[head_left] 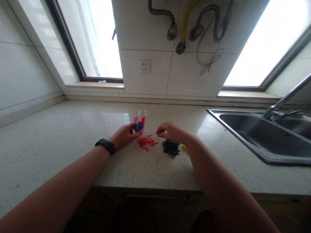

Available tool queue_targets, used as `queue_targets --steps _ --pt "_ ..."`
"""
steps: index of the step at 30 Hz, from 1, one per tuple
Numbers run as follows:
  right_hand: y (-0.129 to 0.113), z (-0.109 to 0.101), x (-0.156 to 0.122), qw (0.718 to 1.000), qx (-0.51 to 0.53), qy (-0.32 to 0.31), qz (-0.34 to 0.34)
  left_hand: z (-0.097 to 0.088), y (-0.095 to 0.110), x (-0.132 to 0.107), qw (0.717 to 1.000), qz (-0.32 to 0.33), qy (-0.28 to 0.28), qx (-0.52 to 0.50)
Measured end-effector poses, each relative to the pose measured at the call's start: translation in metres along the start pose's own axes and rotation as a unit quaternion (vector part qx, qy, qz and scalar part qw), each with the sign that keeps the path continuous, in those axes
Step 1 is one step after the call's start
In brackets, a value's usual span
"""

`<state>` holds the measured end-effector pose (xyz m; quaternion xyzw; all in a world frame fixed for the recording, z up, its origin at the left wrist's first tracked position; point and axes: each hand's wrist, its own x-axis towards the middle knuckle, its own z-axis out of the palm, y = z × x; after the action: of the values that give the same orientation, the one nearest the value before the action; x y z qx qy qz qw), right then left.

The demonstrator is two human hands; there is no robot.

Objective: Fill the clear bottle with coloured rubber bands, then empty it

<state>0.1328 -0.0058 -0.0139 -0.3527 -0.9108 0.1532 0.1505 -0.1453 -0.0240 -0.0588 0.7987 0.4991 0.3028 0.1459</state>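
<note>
- One counter [73, 136], pale speckled stone, runs the full width of the view.
- Two windows: one at back left [97, 38], one at back right [267, 42].
- One steel sink [245, 136] is set in at the right. It has two basins and one tap [284, 102].
- Three hoses [184, 26] hang on the tiled wall, two grey and one yellow. One socket [145, 66] sits below them.
- Two bare forearms reach in from the near edge. One black watch [106, 145] is on the left wrist.
- Left hand [125, 135]: fingers wrapped round one clear bottle [141, 120]. It stands upright on the counter, near the middle, with red and blue bits inside.
- Right hand [171, 132]: hovering palm down, fingertips drawn together. Whether a piece sits between them cannot be told.
- Two heaps of small loops lie on the counter. The red heap [147, 141] is just in front of the bottle, and the black heap [171, 148] is under the right hand. The two are near each other but apart.
- One pink piece [135, 118] is just behind the bottle.
</note>
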Motion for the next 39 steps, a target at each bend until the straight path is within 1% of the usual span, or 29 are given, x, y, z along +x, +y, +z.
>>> queue_targets --steps 4,6,8,11,13,16,18,23,28,31,36,39 --pt "-0.005 0.005 0.004 0.997 -0.026 -0.073 -0.013 0.001 -0.002 0.0 1.0 -0.002 -0.001 -0.002" --pt "-0.007 0.008 0.007 0.995 -0.046 -0.094 0.002 0.001 -0.002 0.0 1.0 -0.003 0.0 -0.003" --pt "-0.008 0.011 0.008 0.993 -0.055 -0.101 0.014 0.001 -0.003 0.0 1.0 0.0 0.0 -0.005" --pt "-0.008 0.012 0.007 0.994 -0.058 -0.092 0.01 0.001 -0.002 0.0 1.0 0.005 -0.001 -0.008" --pt "-0.01 0.012 0.007 0.996 -0.057 -0.069 0.014 0.001 -0.001 0.001 1.0 0.003 -0.002 -0.008" --pt "-0.013 0.014 0.007 0.997 -0.051 -0.032 0.038 0.001 -0.001 0.001 1.0 0.0 -0.004 -0.01" --pt "-0.016 0.016 0.008 0.997 -0.051 -0.022 0.056 0.001 -0.002 0.001 1.0 0.003 -0.006 -0.01" --pt "-0.02 0.023 0.01 0.996 -0.061 -0.027 0.062 0.001 -0.002 0.001 1.0 0.005 0.0 0.001" --pt "-0.019 0.024 0.011 0.996 -0.058 -0.007 0.06 0.001 -0.001 0.0 1.0 0.008 -0.003 -0.005" --pt "-0.018 0.024 0.011 0.997 -0.06 0.001 0.048 0.001 0.0 0.0 1.0 0.005 -0.007 -0.007" --pt "-0.018 0.022 0.01 0.996 -0.068 -0.03 0.045 0.001 -0.001 0.0 1.0 0.004 -0.004 -0.006" --pt "-0.018 0.021 0.01 0.996 -0.07 -0.036 0.043 0.001 -0.002 0.001 1.0 0.007 -0.003 -0.007"
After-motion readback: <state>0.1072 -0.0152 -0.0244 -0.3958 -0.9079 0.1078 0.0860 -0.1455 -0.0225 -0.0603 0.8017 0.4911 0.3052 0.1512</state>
